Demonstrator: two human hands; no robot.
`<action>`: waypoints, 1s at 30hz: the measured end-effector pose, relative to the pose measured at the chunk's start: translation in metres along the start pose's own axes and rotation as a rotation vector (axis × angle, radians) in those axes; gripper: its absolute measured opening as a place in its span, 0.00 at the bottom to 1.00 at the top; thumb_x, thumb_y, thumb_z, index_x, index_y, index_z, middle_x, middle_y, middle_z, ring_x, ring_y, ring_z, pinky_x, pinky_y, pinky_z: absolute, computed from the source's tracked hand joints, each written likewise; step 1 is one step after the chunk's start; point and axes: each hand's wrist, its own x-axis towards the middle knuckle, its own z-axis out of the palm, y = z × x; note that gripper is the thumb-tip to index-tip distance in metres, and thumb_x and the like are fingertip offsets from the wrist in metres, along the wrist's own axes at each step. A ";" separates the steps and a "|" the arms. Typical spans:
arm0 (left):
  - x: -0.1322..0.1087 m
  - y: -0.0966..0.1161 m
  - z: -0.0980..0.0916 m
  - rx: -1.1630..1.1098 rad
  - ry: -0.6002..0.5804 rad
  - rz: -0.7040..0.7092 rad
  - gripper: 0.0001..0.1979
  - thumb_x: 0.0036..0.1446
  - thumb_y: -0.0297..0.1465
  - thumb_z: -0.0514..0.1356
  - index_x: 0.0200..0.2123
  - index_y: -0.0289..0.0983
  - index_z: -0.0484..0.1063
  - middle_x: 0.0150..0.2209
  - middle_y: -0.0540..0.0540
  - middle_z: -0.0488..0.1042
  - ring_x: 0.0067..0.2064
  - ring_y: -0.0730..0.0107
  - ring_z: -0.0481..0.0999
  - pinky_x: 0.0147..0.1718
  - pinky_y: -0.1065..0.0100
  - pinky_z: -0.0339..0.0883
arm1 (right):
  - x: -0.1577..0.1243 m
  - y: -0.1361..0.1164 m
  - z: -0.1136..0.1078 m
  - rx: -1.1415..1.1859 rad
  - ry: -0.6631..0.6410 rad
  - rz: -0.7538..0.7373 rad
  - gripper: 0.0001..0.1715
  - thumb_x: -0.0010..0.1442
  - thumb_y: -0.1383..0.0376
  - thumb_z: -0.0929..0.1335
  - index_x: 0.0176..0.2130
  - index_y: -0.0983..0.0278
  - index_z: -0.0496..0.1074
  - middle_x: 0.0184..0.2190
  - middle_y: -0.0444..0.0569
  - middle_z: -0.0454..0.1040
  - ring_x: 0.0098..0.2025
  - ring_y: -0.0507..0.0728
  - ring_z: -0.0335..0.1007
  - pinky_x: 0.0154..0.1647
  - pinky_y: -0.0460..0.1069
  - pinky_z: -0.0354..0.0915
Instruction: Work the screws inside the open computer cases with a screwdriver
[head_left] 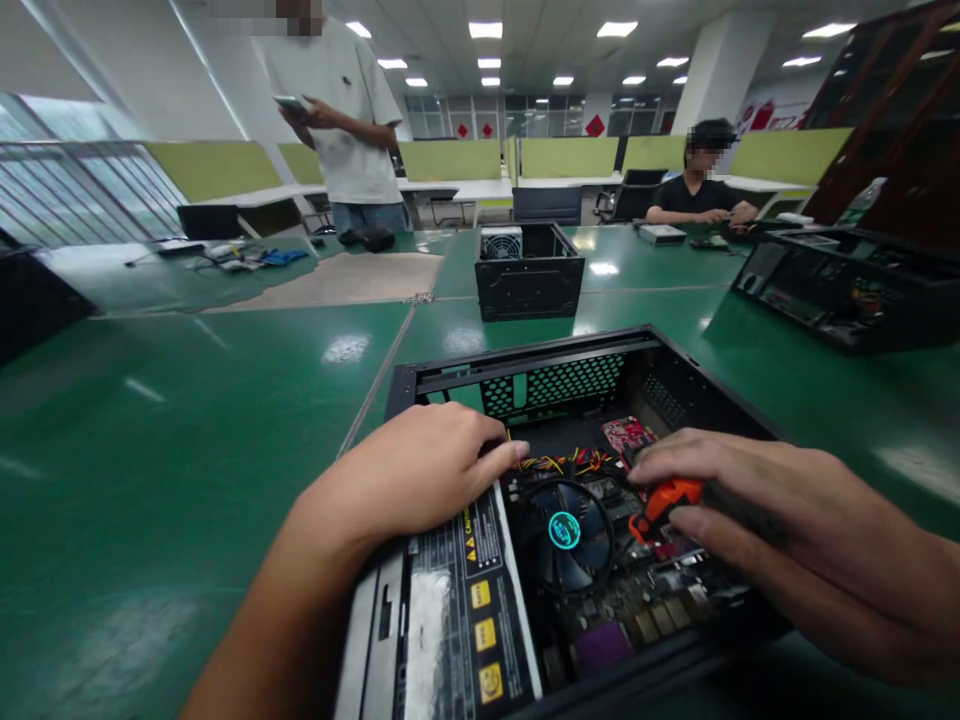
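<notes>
An open black computer case (525,355) lies on the green table, with a power supply (487,590) at its near left. My left hand (431,455) rests over the power supply's far end, fingers bent over its edge near the yellow, red and black cables (577,460); whether the fingertips hold anything is hidden. In my right hand (720,480) is an orange-and-black tool (667,500), gripped between thumb and fingers above the circuit board (645,600). Left of the tool sits a round black fan (566,535) with a glowing-blue hub label. A red card (628,434) shows beyond it.
Another black case (529,285) stands farther back on the green table (225,400); a third (847,290) is at the right. A standing person (337,110) holds a phone at back left. A seated person (697,190) is at back right.
</notes>
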 end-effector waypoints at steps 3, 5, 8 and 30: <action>-0.002 0.000 -0.001 0.014 -0.007 0.000 0.22 0.67 0.46 0.49 0.39 0.44 0.79 0.34 0.46 0.80 0.36 0.60 0.79 0.37 0.63 0.68 | 0.000 0.002 -0.002 0.002 -0.027 -0.023 0.19 0.69 0.66 0.61 0.58 0.58 0.62 0.53 0.49 0.74 0.53 0.55 0.72 0.53 0.47 0.70; -0.002 0.000 -0.001 0.003 -0.006 0.004 0.22 0.67 0.47 0.49 0.38 0.43 0.80 0.34 0.46 0.80 0.36 0.60 0.79 0.36 0.63 0.68 | -0.002 0.003 -0.003 0.007 -0.030 -0.045 0.20 0.68 0.67 0.61 0.59 0.58 0.61 0.53 0.49 0.74 0.53 0.55 0.72 0.53 0.47 0.70; -0.001 -0.001 -0.001 -0.031 0.011 0.011 0.22 0.66 0.47 0.50 0.38 0.43 0.80 0.33 0.46 0.80 0.36 0.61 0.79 0.37 0.64 0.69 | -0.004 0.004 -0.002 0.004 -0.021 -0.022 0.21 0.68 0.67 0.62 0.59 0.58 0.61 0.52 0.49 0.74 0.53 0.55 0.72 0.53 0.47 0.70; 0.000 0.000 -0.004 0.060 -0.062 0.012 0.24 0.68 0.47 0.46 0.40 0.41 0.79 0.36 0.44 0.80 0.38 0.61 0.79 0.37 0.65 0.68 | 0.002 0.004 0.008 0.058 0.150 -0.154 0.13 0.64 0.66 0.68 0.50 0.62 0.68 0.38 0.46 0.78 0.39 0.52 0.74 0.42 0.46 0.70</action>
